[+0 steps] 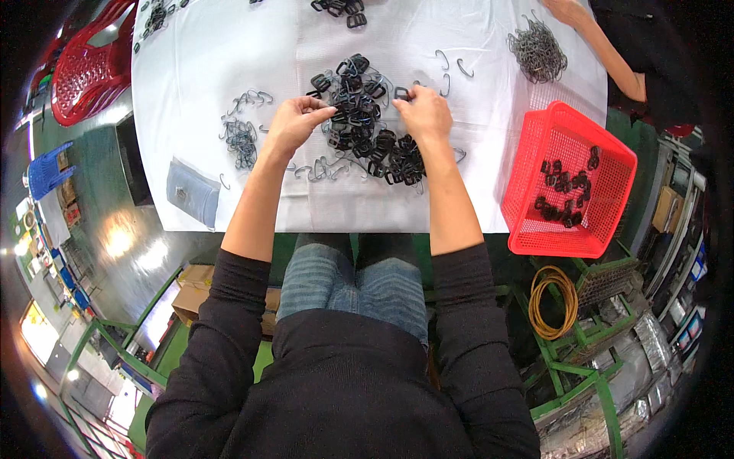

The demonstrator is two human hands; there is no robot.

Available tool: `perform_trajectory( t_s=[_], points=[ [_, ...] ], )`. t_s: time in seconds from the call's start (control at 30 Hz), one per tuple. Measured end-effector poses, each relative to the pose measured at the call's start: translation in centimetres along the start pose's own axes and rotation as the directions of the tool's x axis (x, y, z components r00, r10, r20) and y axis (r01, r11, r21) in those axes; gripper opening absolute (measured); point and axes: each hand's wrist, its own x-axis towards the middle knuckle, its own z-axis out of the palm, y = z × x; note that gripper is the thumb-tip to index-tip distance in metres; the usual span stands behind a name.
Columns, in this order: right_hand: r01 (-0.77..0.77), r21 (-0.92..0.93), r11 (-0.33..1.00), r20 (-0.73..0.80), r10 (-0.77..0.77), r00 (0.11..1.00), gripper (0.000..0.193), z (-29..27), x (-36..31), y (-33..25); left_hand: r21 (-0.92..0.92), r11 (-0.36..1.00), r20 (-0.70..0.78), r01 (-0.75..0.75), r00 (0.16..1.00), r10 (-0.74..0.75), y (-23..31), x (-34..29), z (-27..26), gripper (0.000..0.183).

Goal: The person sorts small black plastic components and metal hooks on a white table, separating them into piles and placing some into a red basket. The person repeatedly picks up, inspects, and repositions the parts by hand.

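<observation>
A pile of black plastic buckles [354,115] mixed with thin wire pieces lies on the white-covered table in front of me. At its left edge is my left hand [294,125], thumb and fingers drawn together; what they hold, if anything, is too small to make out. On the pile's right side my right hand [427,115] pinches a black buckle [401,93] between thumb and fingers. Bent wire hooks [241,143] form a small heap left of my left wrist. More loose hooks [317,169] are scattered between my forearms.
A red plastic basket [518,200] with several black buckles stands at the table's right edge. Beyond it is a heap of wire hooks [537,52], near another person's arm [604,53]. A clear plastic bag [193,191] lies at the left; more buckles [340,8] lie at the far side.
</observation>
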Motion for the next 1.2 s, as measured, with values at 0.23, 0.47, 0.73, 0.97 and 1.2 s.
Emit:
perform_trajectory(
  t_s=[0.23, 0.47, 0.73, 0.97, 1.2],
  points=[
    [-0.138, 0.013, 0.99, 0.129, 0.135, 0.982, 0.033, -4.4, -3.2, 4.5, -0.843, 0.503, 0.415, 0.19, 0.825, 0.384, -0.6, -1.7, -0.7, 0.017],
    [-0.078, 0.348, 0.934, -0.303, 0.191, 0.934, 0.03, -14.9, -9.4, 9.6, -0.703, 0.703, 0.488, 0.11, 0.794, 0.364, 10.0, -3.5, 13.2, 0.029],
    [-0.121, -0.093, 0.988, -0.765, 0.007, 0.644, 0.044, -20.6, -12.6, 12.7, -0.29, 0.657, 0.109, -0.696, 0.658, 0.745, 16.1, -4.1, 20.1, 0.054],
    [0.002, -0.067, 0.998, -0.334, -0.025, 0.942, 0.041, -4.4, -13.7, 6.4, 0.521, 0.527, 0.22, -0.671, 0.702, 0.677, 2.6, -4.1, 14.8, 0.058],
    [0.049, 0.014, 0.999, -0.238, -0.045, 0.97, 0.028, -1.5, -7.5, 6.2, 0.462, 0.662, 0.078, -0.591, 0.77, 0.633, 1.6, -0.7, 13.1, 0.031]
  ],
)
